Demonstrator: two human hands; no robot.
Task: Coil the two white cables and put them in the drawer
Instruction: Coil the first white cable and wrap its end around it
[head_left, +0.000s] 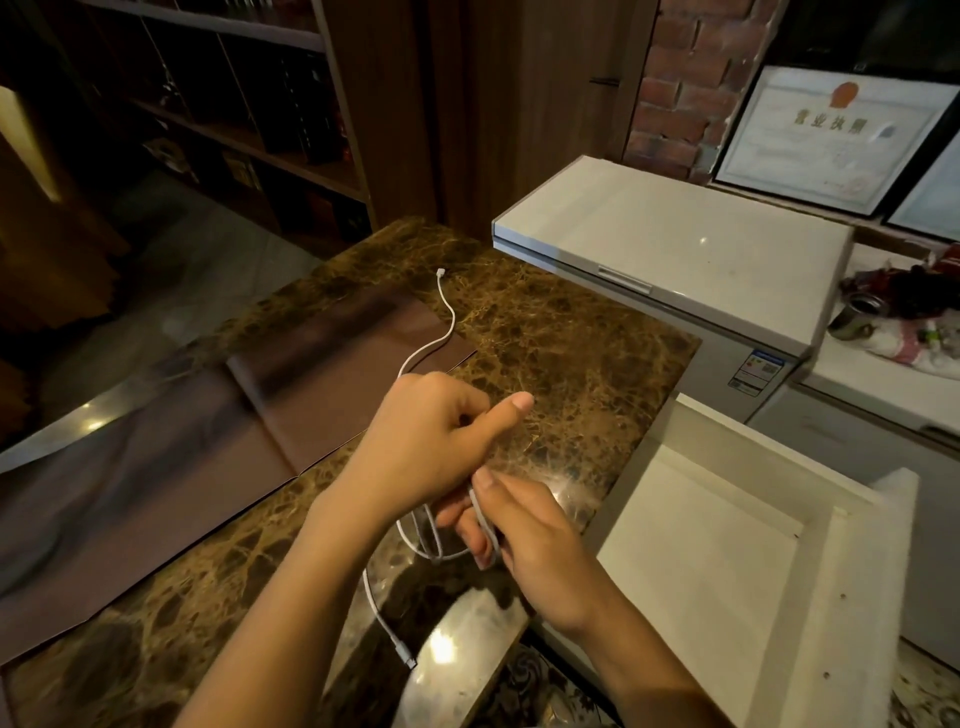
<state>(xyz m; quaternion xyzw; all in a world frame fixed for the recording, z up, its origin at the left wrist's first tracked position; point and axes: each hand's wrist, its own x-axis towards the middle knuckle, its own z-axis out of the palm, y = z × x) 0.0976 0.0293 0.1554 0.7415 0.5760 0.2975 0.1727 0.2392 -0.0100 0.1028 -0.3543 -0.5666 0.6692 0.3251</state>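
Loops of white cable (436, 540) hung at lower centre, pinched between the right hand (535, 551) and the closed left hand (431, 441). One tail ran up the marble counter (571, 338) toward the upper centre; another dangled low. A second cable could not be told apart. Loose tails might snag or uncoil before reaching the open drawer (727, 571) at right.
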